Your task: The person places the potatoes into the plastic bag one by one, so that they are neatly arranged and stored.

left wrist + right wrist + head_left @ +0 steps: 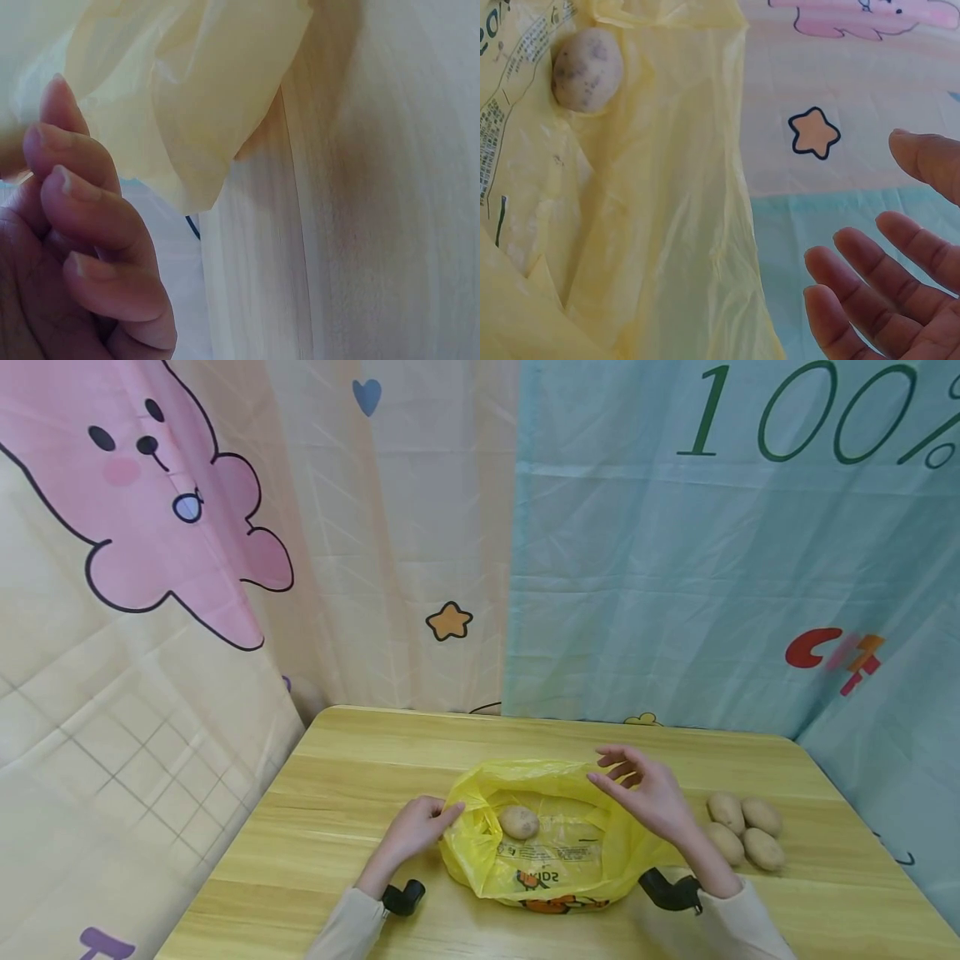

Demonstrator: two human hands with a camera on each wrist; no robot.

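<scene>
A yellow plastic bag (555,893) lies on the table with its mouth spread wide. One potato (519,822) rests inside it, toward the left; the right wrist view also shows this potato (588,70). My left hand (417,828) pinches the bag's left rim between thumb and fingers; in the left wrist view the hand (97,225) has curled fingers beside the yellow plastic (195,90). Above the bag's back right rim is my right hand (651,795), fingers apart and holding nothing. The right wrist view shows that hand (900,292) with fingers spread, apart from the bag.
Several potatoes (763,849) sit in a group on the wooden table (300,860), right of the bag. Printed curtains (405,527) hang behind the table and at both sides. Black wrist mounts (671,891) stick out near both sleeves.
</scene>
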